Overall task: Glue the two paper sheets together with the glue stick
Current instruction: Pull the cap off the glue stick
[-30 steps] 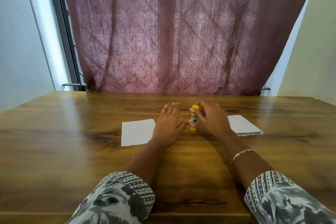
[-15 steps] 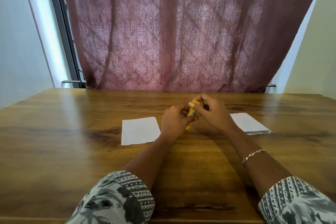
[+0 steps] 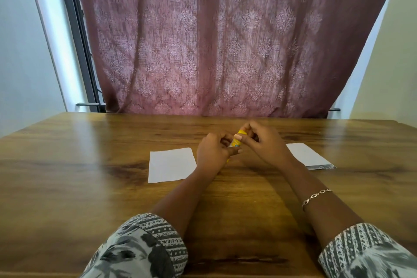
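Observation:
Both my hands hold a yellow glue stick (image 3: 236, 142) above the middle of the wooden table (image 3: 90, 187). My left hand (image 3: 213, 151) wraps its lower body. My right hand (image 3: 262, 142) pinches its top end, where the cap is. The stick is tilted and mostly hidden by fingers. One white paper sheet (image 3: 171, 165) lies flat just left of my left hand. A second white sheet (image 3: 308, 158) lies to the right, partly behind my right wrist.
A mauve patterned curtain (image 3: 214, 40) hangs behind the table's far edge. A dark window frame (image 3: 76, 36) stands at the back left. Bare wood surrounds the sheets on all sides.
The glue stick stood on the table in my right hand; my left hand closed around its body and both hands lifted it slightly, tilting it.

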{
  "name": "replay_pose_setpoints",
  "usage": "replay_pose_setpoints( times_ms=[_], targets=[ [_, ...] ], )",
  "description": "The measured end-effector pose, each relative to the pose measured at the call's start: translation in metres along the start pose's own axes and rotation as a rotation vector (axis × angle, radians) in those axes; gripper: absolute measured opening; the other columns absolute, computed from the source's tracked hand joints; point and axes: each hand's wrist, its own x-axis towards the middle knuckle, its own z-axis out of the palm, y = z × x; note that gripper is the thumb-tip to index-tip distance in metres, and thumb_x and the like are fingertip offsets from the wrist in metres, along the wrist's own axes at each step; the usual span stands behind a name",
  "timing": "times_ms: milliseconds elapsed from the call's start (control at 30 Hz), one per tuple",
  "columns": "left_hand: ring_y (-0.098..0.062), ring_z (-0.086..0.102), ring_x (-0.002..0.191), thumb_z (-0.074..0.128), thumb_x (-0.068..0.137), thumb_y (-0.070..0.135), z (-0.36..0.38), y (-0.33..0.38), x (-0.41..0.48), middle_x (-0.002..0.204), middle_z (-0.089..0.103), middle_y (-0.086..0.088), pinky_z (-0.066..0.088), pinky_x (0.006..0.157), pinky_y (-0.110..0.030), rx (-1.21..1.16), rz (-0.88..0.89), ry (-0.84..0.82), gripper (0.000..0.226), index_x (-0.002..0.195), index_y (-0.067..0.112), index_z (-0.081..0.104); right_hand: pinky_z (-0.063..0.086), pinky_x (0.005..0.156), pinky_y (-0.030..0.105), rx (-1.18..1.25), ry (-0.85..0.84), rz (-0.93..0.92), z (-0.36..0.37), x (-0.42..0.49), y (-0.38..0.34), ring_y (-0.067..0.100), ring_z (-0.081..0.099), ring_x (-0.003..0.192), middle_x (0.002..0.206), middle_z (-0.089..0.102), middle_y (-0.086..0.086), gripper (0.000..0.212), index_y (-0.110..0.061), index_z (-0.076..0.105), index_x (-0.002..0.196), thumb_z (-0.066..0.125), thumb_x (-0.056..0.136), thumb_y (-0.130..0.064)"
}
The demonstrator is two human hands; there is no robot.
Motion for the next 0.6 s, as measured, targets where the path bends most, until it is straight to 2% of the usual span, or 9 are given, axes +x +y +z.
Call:
replay_pose_setpoints(
  times_ms=[100, 200, 300, 367, 433, 500, 600],
  targets=[
    [-0.012, 0.054, 0.061, 0.080, 0.065, 0.017, 0.0003, -0.0006, 0.0006, 0.062, 0.057, 0.011, 0.053, 0.071, -0.043, 0.016, 0.003, -0.022, 0.020, 0.079, 0.016, 0.066, 0.033, 0.053, 0.014, -0.016, -0.031, -0.010, 0.0009, 0.0017, 0.0011, 0.005, 0.043, 0.057, 0.068, 0.054, 0.002, 0.016, -0.003, 0.059, 0.090, 0.062, 0.083, -0.016],
    [-0.017, 0.057, 0.065, 0.079, 0.066, 0.014, -0.0013, -0.0035, 0.0032, 0.066, 0.061, 0.004, 0.055, 0.072, -0.051, -0.006, -0.007, -0.046, 0.022, 0.084, 0.013, 0.068, 0.035, 0.060, 0.011, -0.023, -0.101, -0.042, 0.0009, 0.0033, 0.0020, 0.012, 0.051, 0.071, 0.084, 0.059, 0.007, 0.014, -0.005, 0.059, 0.097, 0.059, 0.084, -0.008],
    [-0.014, 0.056, 0.064, 0.080, 0.065, 0.016, -0.0029, -0.0044, 0.0040, 0.067, 0.060, 0.007, 0.056, 0.072, -0.046, 0.017, -0.002, -0.033, 0.025, 0.086, 0.012, 0.069, 0.040, 0.069, 0.020, -0.014, -0.125, -0.076, 0.0011, 0.0024, 0.0026, 0.016, 0.054, 0.084, 0.095, 0.059, 0.002, 0.019, -0.011, 0.059, 0.102, 0.059, 0.083, -0.009],
    [-0.010, 0.053, 0.061, 0.080, 0.064, 0.017, -0.0030, -0.0043, 0.0037, 0.065, 0.059, 0.010, 0.051, 0.069, -0.039, 0.019, 0.007, -0.021, 0.023, 0.084, 0.013, 0.068, 0.040, 0.065, 0.020, 0.006, -0.088, -0.030, 0.0011, 0.0003, 0.0007, 0.011, 0.053, 0.079, 0.090, 0.057, -0.002, 0.025, -0.014, 0.057, 0.106, 0.062, 0.083, -0.021],
    [-0.007, 0.050, 0.059, 0.080, 0.064, 0.018, -0.0025, -0.0042, 0.0029, 0.064, 0.056, 0.011, 0.046, 0.064, -0.034, 0.035, 0.008, -0.022, 0.024, 0.082, 0.014, 0.067, 0.039, 0.060, 0.026, -0.004, -0.048, 0.013, 0.0014, -0.0001, 0.0007, 0.011, 0.051, 0.067, 0.079, 0.061, 0.005, 0.025, -0.012, 0.059, 0.099, 0.063, 0.082, -0.029],
    [-0.007, 0.049, 0.058, 0.081, 0.064, 0.018, -0.0015, -0.0041, 0.0026, 0.065, 0.057, 0.009, 0.044, 0.064, -0.031, 0.044, 0.000, -0.035, 0.024, 0.083, 0.014, 0.067, 0.036, 0.056, 0.028, -0.054, -0.046, 0.013, 0.0016, 0.0005, 0.0011, 0.012, 0.047, 0.059, 0.070, 0.061, 0.009, 0.022, -0.008, 0.060, 0.090, 0.062, 0.082, -0.028],
    [-0.013, 0.055, 0.064, 0.079, 0.065, 0.018, -0.0006, -0.0039, 0.0026, 0.072, 0.065, -0.001, 0.049, 0.067, -0.036, 0.049, 0.007, -0.044, 0.023, 0.085, 0.014, 0.070, 0.031, 0.055, 0.022, -0.084, -0.095, -0.025, 0.0012, 0.0019, -0.0007, 0.008, 0.044, 0.061, 0.068, 0.053, -0.005, 0.015, -0.003, 0.060, 0.092, 0.058, 0.085, -0.016]
  ],
)
